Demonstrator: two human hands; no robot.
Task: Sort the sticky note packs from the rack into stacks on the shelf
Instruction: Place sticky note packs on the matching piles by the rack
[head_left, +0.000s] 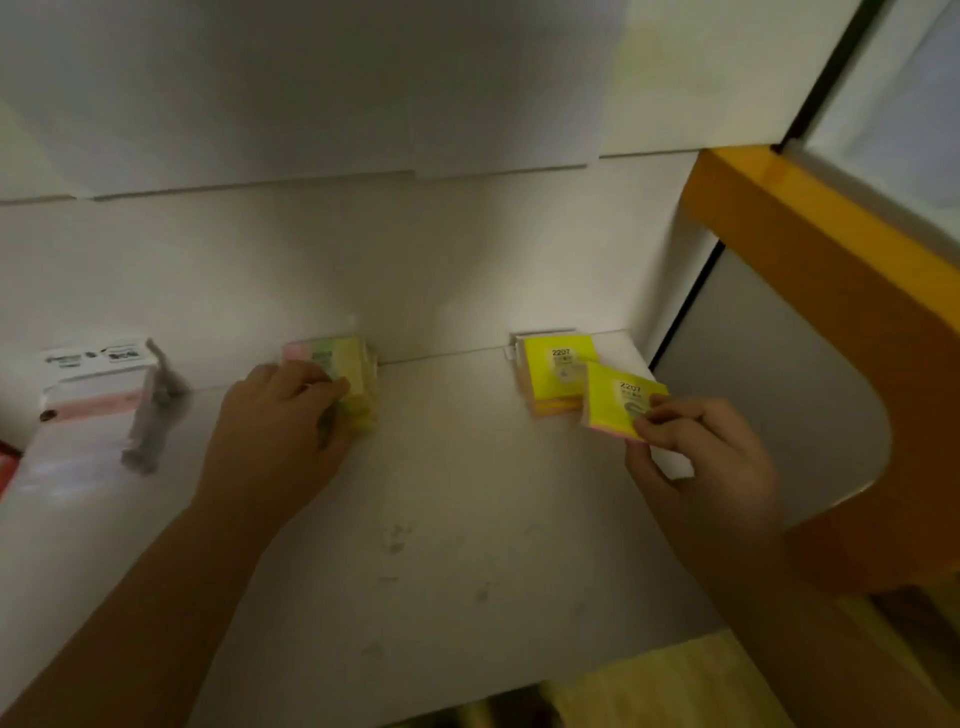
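A white shelf (441, 467) runs across the view. My left hand (280, 421) grips a stack of multicolour sticky note packs (350, 374), pink, green and yellow on top, at the back left of the shelf. My right hand (696, 441) pinches a single yellow pack with a pink underside (618, 400) by its near corner. It is tilted, just right of and in front of a stack of yellow packs (556, 369) labelled 2207 by the back wall.
Clear plastic bags with white and pink contents and a grey strip (104, 400) lie at the shelf's left end. An orange curved frame (852, 322) and a grey panel (769, 395) bound the right side. The white back wall (415, 260) rises behind the stacks.
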